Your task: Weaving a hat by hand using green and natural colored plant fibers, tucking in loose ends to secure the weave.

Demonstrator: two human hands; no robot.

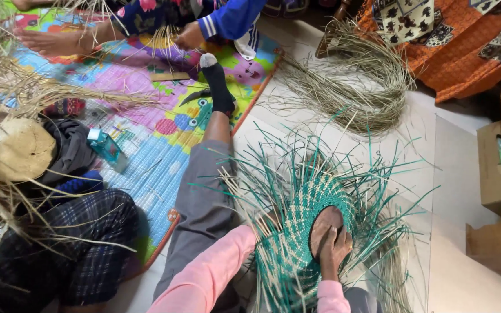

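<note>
There, low in the middle of the frame, the green-and-cream woven piece (300,226) lay against my knees, its loose green strands fanning out over the floor (465,290). My right hand (334,246) pressed flat, fingers curled, on the brown wooden block (323,223) set on the weave. My left hand (265,223) was buried in the strands; I couldn't tell its grip. A heap of dry straw (349,87) lay above, a colourful mat (146,127) at left.

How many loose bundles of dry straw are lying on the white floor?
1: a big curved bundle of straw lies on the floor at upper middle, beside the orange cloth. More straw at the far left may be hidden.
</note>
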